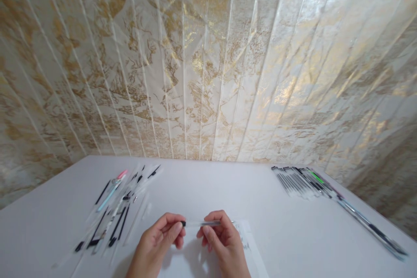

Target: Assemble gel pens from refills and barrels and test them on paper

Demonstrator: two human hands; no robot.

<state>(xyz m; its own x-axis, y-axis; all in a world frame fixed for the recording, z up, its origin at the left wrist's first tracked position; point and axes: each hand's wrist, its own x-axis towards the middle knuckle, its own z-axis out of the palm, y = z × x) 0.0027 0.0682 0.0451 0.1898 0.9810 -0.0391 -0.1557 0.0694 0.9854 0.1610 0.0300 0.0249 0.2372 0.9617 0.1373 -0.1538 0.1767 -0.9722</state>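
A slim pen with a clear barrel (193, 223) lies level between my two hands, just above the paper. My left hand (161, 236) pinches it by the black end (183, 224) between thumb and fingertips. Toward the other end, my right hand (221, 239) grips the greyish part of the pen, with the thumb below and the fingers curled around. Under the hands is a white sheet of paper (256, 256) with some dark writing near its right edge. Motion blur hides the finer detail of the pen.
Loose pen parts (120, 221), black, clear and white, are scattered on the left of the white table (208, 182). At the right edge a row of pens (295, 181) lies side by side, with a few longer pens (371, 228) nearer. Behind hangs a gold-patterned curtain (195, 74).
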